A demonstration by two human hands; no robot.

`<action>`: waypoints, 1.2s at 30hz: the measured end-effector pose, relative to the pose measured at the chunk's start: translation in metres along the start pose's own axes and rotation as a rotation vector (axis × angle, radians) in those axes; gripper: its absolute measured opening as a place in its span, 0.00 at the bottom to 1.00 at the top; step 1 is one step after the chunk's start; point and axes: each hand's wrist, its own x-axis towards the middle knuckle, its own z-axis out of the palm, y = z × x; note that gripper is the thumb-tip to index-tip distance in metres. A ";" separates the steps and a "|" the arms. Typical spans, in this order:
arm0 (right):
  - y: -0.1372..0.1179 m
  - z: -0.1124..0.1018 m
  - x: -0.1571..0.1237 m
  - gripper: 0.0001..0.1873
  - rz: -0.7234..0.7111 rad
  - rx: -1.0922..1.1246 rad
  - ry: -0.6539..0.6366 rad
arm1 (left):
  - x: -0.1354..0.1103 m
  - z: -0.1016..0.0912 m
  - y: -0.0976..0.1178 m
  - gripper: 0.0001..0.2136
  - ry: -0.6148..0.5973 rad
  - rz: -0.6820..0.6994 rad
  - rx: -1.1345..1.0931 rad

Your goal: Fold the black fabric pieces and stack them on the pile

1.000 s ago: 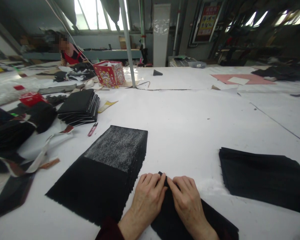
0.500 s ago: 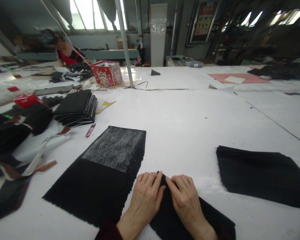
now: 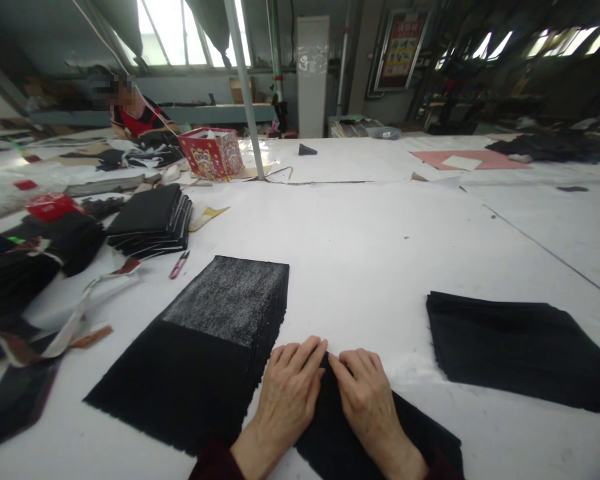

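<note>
A black fabric piece (image 3: pixel 340 427) lies on the table in front of me, partly under my hands. At its far corner my left hand (image 3: pixel 293 387) has its fingers closed together on the left edge, thumb tucked in. Close beside it, my right hand (image 3: pixel 367 397) bends its fingers over the same corner, index fingertip at the edge. What lies between the fingertips is mostly hidden. Left of my hands is a stack of black fabric pieces (image 3: pixel 180 373), its far part speckled grey. Another black fabric stack (image 3: pixel 515 340) rests on the right.
Pink-handled thread snips (image 3: pixel 179 265) lie behind the left stack, near a folded dark stack (image 3: pixel 147 213). A red patterned box (image 3: pixel 213 153) stands by a grey pole (image 3: pixel 247 93). Across the table sits another person (image 3: pixel 140 120). Fabric bundles (image 3: pixel 25 260) crowd the left.
The view has shifted slightly. My left fingers have moved a little over the fabric corner, covering its tip more; the right hand stays in nearly the same place on the fabric.
</note>
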 end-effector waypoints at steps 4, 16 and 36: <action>0.001 0.001 0.000 0.16 0.017 -0.002 -0.006 | 0.001 0.000 0.003 0.16 -0.035 0.037 0.072; 0.011 -0.004 -0.005 0.14 0.067 0.067 -0.055 | 0.005 -0.006 -0.003 0.21 -0.129 0.245 0.310; 0.038 -0.033 -0.045 0.15 0.056 0.112 -0.043 | 0.011 -0.003 0.023 0.30 -0.319 0.343 0.420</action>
